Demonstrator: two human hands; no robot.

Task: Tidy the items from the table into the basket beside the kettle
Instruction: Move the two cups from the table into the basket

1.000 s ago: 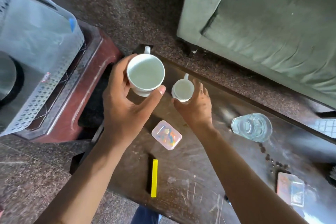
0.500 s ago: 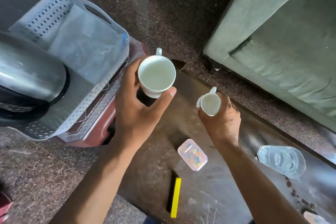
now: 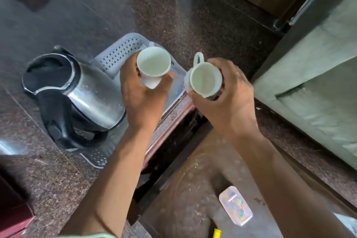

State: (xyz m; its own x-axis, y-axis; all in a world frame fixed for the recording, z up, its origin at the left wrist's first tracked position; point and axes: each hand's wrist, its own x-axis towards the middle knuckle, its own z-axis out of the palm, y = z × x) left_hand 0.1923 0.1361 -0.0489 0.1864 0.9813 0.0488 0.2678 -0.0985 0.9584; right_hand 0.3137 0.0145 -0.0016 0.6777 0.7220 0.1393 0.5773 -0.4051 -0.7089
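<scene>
Gripping a white cup (image 3: 153, 63) from its 6 o'clock side, the left hand (image 3: 143, 94) has fingers and thumb curled round the cup wall and holds it upright, mouth to the camera, over the perforated grey basket (image 3: 119, 52). At 3 o'clock from it, well clear of the basket rim, the right hand (image 3: 229, 98) is wrapped round a second white cup (image 3: 205, 80), tilted a little, its handle pointing to 12 o'clock. Both cups are off the table (image 3: 185, 195), which lies at 6 o'clock under the right forearm. On that table sits a small clear box (image 3: 235, 205) with coloured bits inside, and a yellow object (image 3: 216, 233) pokes in at the bottom edge. A steel kettle (image 3: 77, 91) with a black lid and handle stands just beside the basket at its 8 o'clock. A green cushioned seat (image 3: 316, 91) fills the 3 o'clock side.
</scene>
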